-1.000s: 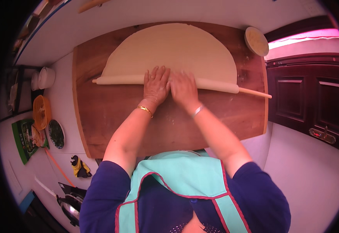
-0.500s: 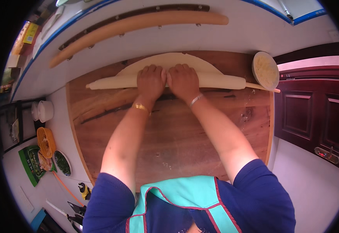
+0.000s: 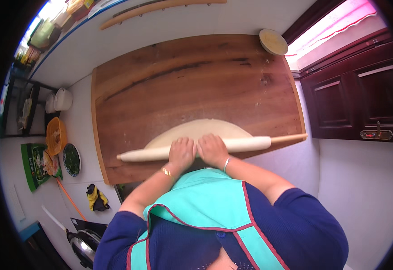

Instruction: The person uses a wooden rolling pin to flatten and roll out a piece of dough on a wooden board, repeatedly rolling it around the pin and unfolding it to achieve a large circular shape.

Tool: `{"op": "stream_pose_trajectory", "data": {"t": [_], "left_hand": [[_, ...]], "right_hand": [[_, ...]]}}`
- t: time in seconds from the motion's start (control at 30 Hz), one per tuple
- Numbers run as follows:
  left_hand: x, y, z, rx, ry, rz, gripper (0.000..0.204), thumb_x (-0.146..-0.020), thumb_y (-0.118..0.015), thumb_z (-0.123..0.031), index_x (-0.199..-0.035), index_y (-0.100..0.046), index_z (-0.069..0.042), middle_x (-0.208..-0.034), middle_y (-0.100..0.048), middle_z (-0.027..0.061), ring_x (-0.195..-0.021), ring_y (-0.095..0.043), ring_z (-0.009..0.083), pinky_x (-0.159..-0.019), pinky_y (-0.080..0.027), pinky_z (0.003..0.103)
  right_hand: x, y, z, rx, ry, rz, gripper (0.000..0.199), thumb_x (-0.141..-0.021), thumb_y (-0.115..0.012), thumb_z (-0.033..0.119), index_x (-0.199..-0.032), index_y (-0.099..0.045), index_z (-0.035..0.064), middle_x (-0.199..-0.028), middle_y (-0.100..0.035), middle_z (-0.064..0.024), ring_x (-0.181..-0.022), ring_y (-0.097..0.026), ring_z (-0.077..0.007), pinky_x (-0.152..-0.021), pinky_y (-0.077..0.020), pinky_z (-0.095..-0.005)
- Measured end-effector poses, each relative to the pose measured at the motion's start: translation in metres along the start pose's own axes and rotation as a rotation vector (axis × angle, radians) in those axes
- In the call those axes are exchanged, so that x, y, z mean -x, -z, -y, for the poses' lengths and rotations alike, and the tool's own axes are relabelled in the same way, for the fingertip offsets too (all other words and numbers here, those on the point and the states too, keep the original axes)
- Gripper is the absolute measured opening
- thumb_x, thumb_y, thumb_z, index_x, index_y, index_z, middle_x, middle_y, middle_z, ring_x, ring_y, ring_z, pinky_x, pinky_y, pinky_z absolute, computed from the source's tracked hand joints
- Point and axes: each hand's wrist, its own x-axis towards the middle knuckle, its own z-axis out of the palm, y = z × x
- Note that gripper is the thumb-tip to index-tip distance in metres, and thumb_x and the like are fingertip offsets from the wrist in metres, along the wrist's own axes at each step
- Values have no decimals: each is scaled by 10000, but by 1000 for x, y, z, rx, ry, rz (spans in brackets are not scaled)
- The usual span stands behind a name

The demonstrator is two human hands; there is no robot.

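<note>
A long wooden rolling pin [image 3: 288,138] lies across the near edge of the wooden board, with pale dough wrapped around most of its length. My left hand [image 3: 182,151] and my right hand [image 3: 212,147] sit side by side at its middle, thumbs close together. Their fingers curl over the dough-covered roll, closed on it. Beyond the knuckles, a thin rounded flap of dough sheet [image 3: 192,129] spreads flat on the board. Bare wood of the pin shows at the right end, with a short tip at the left.
The wooden board [image 3: 183,85] carries a bowl of pale flour [image 3: 274,42] at its far right corner. To the left are a yellow basket [image 3: 56,137], a plate of chopped greens [image 3: 72,159] and a green bag [image 3: 34,166]. Another rolling pin [image 3: 160,8] hangs on the wall.
Both hands have brought the dough-wrapped rolling pin from the far side of the board to its near edge, close to my apron. The dough flap came along; my view has shifted too.
</note>
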Motion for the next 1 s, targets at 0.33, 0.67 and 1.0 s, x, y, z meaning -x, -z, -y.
{"op": "stream_pose_trajectory", "data": {"t": [0.33, 0.67, 1.0], "left_hand": [[-34, -5, 14, -91, 11, -533, 211, -867, -541, -220, -1037, -615, -120, -981, -642, 76, -974, -590, 276, -876, -419, 438], [-98, 30, 99, -272, 56, -684, 222, -892, -506, -242, -775, -626, -96, -861, -655, 105, -824, -610, 305, -727, -461, 454], [-155, 43, 205, -339, 185, -635, 259, -911, -508, -276, -811, -672, -102, -740, -636, 126, -726, -601, 318, -719, -468, 438]], "right_hand": [[-22, -38, 1, 135, -6, -430, 270, -825, -575, 212, -1071, -620, 110, -1145, -600, -74, -1166, -499, -257, -1027, -356, -465], [-108, -12, -78, 343, -11, -745, 251, -853, -547, 320, -724, -669, 143, -856, -697, -66, -874, -627, -253, -843, -408, -447], [-192, 5, -160, 266, -204, -612, 267, -867, -521, 249, -727, -696, 103, -811, -681, -107, -920, -624, -285, -949, -408, -457]]}}
